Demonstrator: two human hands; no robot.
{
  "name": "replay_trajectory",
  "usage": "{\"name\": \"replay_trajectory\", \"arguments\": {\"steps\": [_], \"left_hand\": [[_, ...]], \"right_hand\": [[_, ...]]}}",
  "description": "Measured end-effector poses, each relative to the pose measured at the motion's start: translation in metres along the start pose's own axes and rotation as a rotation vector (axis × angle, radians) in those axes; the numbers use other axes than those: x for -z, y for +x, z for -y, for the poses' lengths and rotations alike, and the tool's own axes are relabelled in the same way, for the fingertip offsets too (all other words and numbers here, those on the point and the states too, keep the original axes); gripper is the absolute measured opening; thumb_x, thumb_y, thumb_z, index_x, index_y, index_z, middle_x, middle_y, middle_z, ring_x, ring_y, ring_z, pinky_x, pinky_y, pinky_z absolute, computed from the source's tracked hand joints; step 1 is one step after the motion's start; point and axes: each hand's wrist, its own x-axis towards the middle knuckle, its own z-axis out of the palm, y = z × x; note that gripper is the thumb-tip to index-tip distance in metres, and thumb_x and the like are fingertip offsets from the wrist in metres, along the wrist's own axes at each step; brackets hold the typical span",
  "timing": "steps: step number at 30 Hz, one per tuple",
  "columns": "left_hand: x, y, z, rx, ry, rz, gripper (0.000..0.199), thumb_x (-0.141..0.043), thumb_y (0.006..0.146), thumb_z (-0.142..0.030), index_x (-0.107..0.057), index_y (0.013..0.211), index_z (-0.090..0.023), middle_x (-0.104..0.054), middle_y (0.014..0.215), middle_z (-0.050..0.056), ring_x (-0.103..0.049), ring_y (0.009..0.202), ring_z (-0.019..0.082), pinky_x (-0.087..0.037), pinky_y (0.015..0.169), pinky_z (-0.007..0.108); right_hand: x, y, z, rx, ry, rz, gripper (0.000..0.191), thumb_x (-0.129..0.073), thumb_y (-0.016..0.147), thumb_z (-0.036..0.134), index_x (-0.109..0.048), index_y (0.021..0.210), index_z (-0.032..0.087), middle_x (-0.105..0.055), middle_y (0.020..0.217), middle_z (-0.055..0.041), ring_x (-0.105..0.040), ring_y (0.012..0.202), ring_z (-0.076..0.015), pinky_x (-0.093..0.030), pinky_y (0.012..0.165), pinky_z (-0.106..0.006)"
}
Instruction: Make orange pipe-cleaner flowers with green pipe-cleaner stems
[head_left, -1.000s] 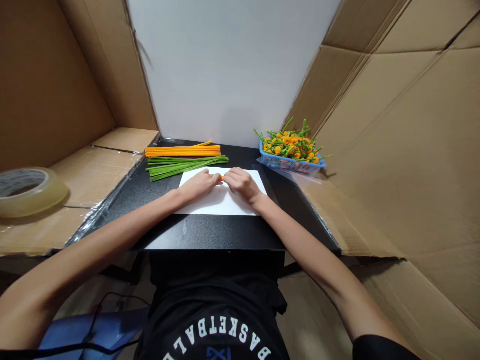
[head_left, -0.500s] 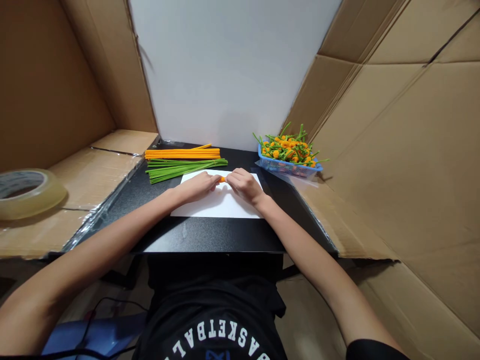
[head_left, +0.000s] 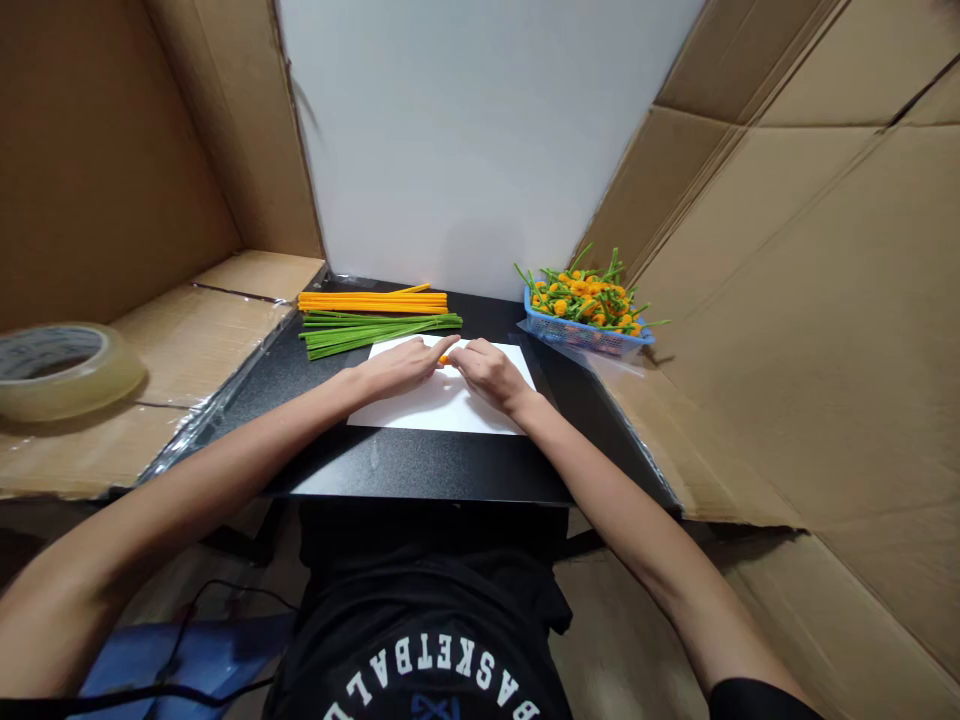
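Note:
Over the white sheet [head_left: 420, 415], both of my hands meet around a small bit of orange pipe cleaner [head_left: 444, 359]. My left hand [head_left: 405, 368] is closed at its left side, with one finger stretched out above it toward the right. My right hand [head_left: 489, 372] pinches it from the other side. Most of the orange piece is hidden by my fingers, so its full shape does not show. Just beyond my left hand lie a bundle of green pipe cleaners [head_left: 382, 330] and, behind that, a row of orange pipe cleaners [head_left: 367, 302].
A blue basket [head_left: 589, 332] heaped with orange-and-green pipe cleaner flowers [head_left: 585, 295] stands at the back right. A roll of clear tape [head_left: 112, 375] lies on cardboard to the left. Cardboard walls [head_left: 825, 300] flank the black table [head_left: 450, 470].
A finger of my left hand has stretched out over the orange piece toward my right hand. My right hand has stayed nearly in place. The whole view has shifted slightly.

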Motion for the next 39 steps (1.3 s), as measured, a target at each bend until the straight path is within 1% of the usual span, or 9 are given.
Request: {"name": "replay_trajectory", "arguments": {"steps": [3,6,11,19,25,28,31,33,39], "left_hand": [[-0.005,-0.001,0.001,0.010,0.012,0.003,0.066,-0.042,0.091,-0.006,-0.024,0.154,-0.001,-0.067,0.077,0.006,-0.059,0.073,0.019,-0.043,0.073,0.028],[-0.011,-0.001,0.002,-0.001,-0.001,-0.013,0.069,-0.042,0.089,-0.005,-0.022,0.155,-0.001,-0.065,0.075,0.005,-0.057,0.070,0.018,-0.043,0.071,0.028],[-0.014,-0.003,0.003,-0.014,-0.030,-0.032,0.068,-0.045,0.091,-0.008,-0.024,0.155,-0.004,-0.064,0.077,0.005,-0.058,0.071,0.018,-0.044,0.071,0.027],[-0.004,-0.003,-0.003,0.034,-0.007,0.073,0.064,-0.041,0.091,-0.010,-0.030,0.154,-0.005,-0.063,0.075,0.006,-0.058,0.071,0.019,-0.045,0.071,0.028],[-0.008,-0.003,-0.005,0.023,-0.029,0.045,0.062,-0.040,0.091,-0.010,-0.033,0.153,-0.008,-0.062,0.074,0.005,-0.059,0.069,0.019,-0.045,0.070,0.028],[-0.011,-0.001,-0.004,0.047,-0.071,0.009,0.063,-0.043,0.091,-0.011,-0.030,0.153,-0.008,-0.063,0.075,0.005,-0.061,0.070,0.020,-0.046,0.070,0.028],[-0.011,0.002,-0.001,0.107,-0.139,-0.052,0.069,-0.047,0.090,-0.011,-0.024,0.155,-0.009,-0.065,0.076,0.004,-0.063,0.072,0.019,-0.048,0.072,0.028],[-0.009,0.004,0.000,0.151,-0.149,-0.071,0.068,-0.048,0.091,-0.014,-0.025,0.154,-0.009,-0.065,0.076,0.004,-0.064,0.072,0.020,-0.048,0.073,0.029],[-0.001,0.004,0.001,0.181,-0.112,-0.029,0.045,-0.043,0.099,-0.022,-0.043,0.143,-0.012,-0.072,0.093,0.012,-0.069,0.085,0.024,-0.049,0.074,0.030]], "right_hand": [[0.000,0.001,0.001,0.041,0.006,-0.011,0.033,-0.035,0.104,0.008,-0.062,0.086,0.016,-0.056,0.068,-0.0044,-0.047,0.068,-0.0194,-0.037,0.067,-0.032],[0.001,0.002,0.003,0.077,-0.002,0.001,0.034,-0.033,0.103,0.006,-0.061,0.086,0.016,-0.056,0.069,-0.0048,-0.047,0.068,-0.0196,-0.036,0.067,-0.033],[0.000,0.003,0.005,0.115,-0.025,-0.013,0.035,-0.033,0.102,0.004,-0.060,0.084,0.017,-0.056,0.067,-0.0045,-0.047,0.068,-0.0199,-0.036,0.066,-0.034],[-0.001,0.003,0.011,0.124,-0.003,0.012,0.034,-0.033,0.103,0.007,-0.058,0.082,0.018,-0.057,0.067,-0.0049,-0.046,0.068,-0.0202,-0.036,0.066,-0.036],[0.000,0.003,0.013,0.131,0.012,-0.024,0.035,-0.034,0.102,0.006,-0.058,0.079,0.019,-0.057,0.067,-0.0048,-0.047,0.067,-0.0200,-0.037,0.066,-0.035],[-0.004,0.001,0.010,0.050,0.107,-0.049,0.032,-0.039,0.100,0.007,-0.058,0.078,0.019,-0.057,0.067,-0.0042,-0.049,0.069,-0.0195,-0.039,0.068,-0.034],[-0.010,-0.002,0.006,-0.200,0.243,-0.110,0.022,-0.046,0.097,0.009,-0.057,0.080,0.020,-0.057,0.073,-0.0037,-0.051,0.071,-0.0185,-0.040,0.067,-0.030],[-0.012,-0.003,0.004,-0.292,0.288,-0.131,0.017,-0.052,0.095,0.010,-0.056,0.081,0.020,-0.057,0.075,-0.0035,-0.052,0.072,-0.0182,-0.040,0.067,-0.029],[-0.012,-0.002,-0.002,-0.156,0.274,-0.114,0.021,-0.051,0.095,0.008,-0.056,0.079,0.020,-0.056,0.075,-0.0037,-0.049,0.076,-0.0200,-0.038,0.073,-0.031]]}}
